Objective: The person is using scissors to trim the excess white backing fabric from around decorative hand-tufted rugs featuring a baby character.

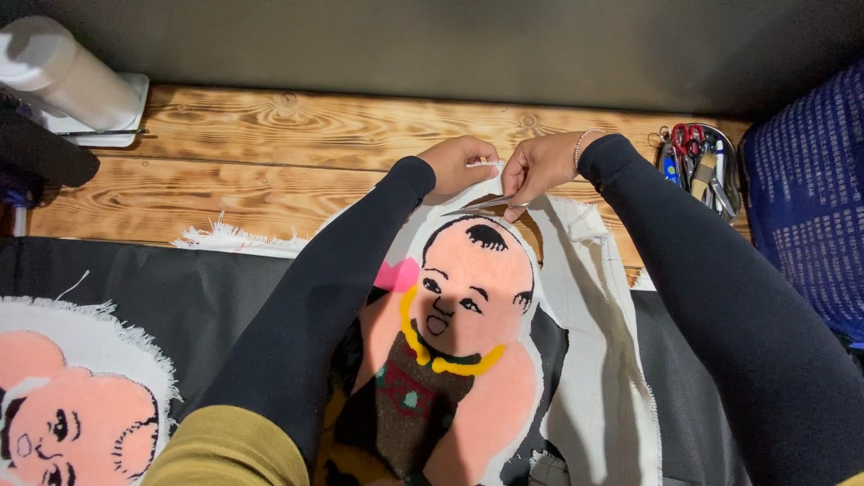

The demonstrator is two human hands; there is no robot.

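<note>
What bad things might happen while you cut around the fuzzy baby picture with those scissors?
1. The scissors in the right hand cut right beside the baby's head, so a slip might snip into the tufted picture.
2. The left hand pinches the white cloth close to the blades, so a finger might get nicked.
3. The cloth edge already looks frayed, so tugging may pull more threads loose.
</note>
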